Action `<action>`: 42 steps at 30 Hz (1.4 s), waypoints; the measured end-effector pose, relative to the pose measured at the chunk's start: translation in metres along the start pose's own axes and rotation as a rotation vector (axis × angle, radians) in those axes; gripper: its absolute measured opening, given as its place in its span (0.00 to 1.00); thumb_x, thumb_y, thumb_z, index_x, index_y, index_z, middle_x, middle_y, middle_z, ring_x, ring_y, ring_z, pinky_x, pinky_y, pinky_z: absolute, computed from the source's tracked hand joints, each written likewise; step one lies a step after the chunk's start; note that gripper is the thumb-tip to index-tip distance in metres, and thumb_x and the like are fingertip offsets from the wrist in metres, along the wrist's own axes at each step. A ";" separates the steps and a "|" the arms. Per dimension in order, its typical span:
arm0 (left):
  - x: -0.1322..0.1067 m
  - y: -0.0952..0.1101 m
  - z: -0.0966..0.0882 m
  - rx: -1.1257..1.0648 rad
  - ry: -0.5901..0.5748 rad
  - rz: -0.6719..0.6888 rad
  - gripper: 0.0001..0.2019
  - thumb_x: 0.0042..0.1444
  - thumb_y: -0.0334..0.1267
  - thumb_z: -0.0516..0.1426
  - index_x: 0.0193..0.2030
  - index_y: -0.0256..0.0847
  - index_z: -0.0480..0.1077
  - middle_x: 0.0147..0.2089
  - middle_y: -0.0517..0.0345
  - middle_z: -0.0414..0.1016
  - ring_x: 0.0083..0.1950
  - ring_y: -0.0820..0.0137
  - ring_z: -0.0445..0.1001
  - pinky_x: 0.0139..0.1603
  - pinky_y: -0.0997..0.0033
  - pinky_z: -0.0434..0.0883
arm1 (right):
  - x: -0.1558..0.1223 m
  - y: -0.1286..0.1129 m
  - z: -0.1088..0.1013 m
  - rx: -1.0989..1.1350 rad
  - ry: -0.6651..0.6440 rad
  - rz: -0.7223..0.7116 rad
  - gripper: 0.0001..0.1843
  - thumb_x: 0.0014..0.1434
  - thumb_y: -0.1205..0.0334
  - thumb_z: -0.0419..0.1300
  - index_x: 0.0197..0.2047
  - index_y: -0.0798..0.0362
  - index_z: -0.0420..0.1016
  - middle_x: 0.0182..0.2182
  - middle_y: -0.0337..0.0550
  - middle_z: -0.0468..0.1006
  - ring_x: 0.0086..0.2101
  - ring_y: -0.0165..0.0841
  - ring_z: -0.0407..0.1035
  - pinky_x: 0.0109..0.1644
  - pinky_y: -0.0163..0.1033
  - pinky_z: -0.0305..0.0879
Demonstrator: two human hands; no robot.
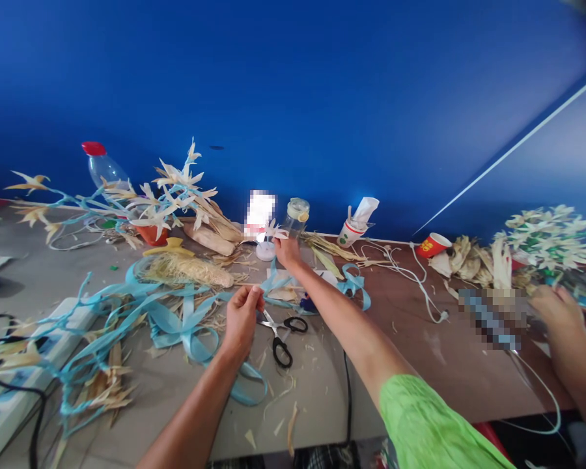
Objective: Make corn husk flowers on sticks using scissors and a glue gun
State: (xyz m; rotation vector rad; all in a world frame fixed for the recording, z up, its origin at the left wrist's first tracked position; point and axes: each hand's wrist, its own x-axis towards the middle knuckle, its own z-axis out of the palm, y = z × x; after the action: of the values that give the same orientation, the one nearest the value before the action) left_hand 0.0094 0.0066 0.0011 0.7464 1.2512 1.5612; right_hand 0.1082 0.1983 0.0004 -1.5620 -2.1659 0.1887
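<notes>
My left hand (pixel 242 317) is closed, pinching the end of a thin pale strand above the table, close to light blue ribbon (pixel 176 319). My right hand (pixel 287 250) reaches farther out and pinches a small cream husk flower (pixel 275 230) near a white round base (pixel 265 251). Black-handled scissors (pixel 282 333) lie on the table between my forearms, just right of my left hand.
Blue-stemmed husk flower branches (pixel 127 198), a red-capped bottle (pixel 102 166), a glass jar (pixel 295 216), paper cups (pixel 351 233) and a white cord (pixel 415 280) lie on the table. Another person's hand (pixel 561 312) works by a flower bunch (pixel 551 238) at right. A power strip (pixel 24 371) sits at left.
</notes>
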 end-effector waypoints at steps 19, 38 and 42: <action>0.002 -0.002 0.000 0.023 -0.034 -0.016 0.15 0.48 0.49 0.57 0.26 0.36 0.68 0.21 0.63 0.65 0.23 0.77 0.61 0.26 0.76 0.59 | -0.013 0.014 0.005 0.070 -0.005 0.032 0.14 0.55 0.64 0.54 0.44 0.55 0.72 0.40 0.47 0.77 0.39 0.35 0.71 0.46 0.36 0.63; 0.008 -0.004 0.000 -0.192 -0.136 0.029 0.13 0.43 0.44 0.63 0.28 0.35 0.71 0.22 0.61 0.68 0.23 0.78 0.64 0.27 0.76 0.61 | -0.164 -0.048 -0.066 0.647 0.217 -0.015 0.07 0.55 0.62 0.55 0.36 0.54 0.73 0.35 0.45 0.77 0.35 0.33 0.71 0.39 0.37 0.67; 0.007 -0.005 0.001 -0.197 -0.180 0.026 0.14 0.43 0.44 0.64 0.30 0.35 0.71 0.23 0.61 0.69 0.24 0.79 0.65 0.27 0.77 0.62 | -0.168 -0.051 -0.056 0.705 0.293 0.052 0.08 0.56 0.61 0.54 0.35 0.54 0.72 0.34 0.45 0.77 0.34 0.33 0.70 0.38 0.37 0.66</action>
State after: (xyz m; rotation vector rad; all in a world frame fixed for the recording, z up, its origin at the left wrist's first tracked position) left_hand 0.0091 0.0136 -0.0039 0.7590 0.9458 1.5744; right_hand 0.1311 0.0167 0.0206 -1.1446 -1.5808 0.6213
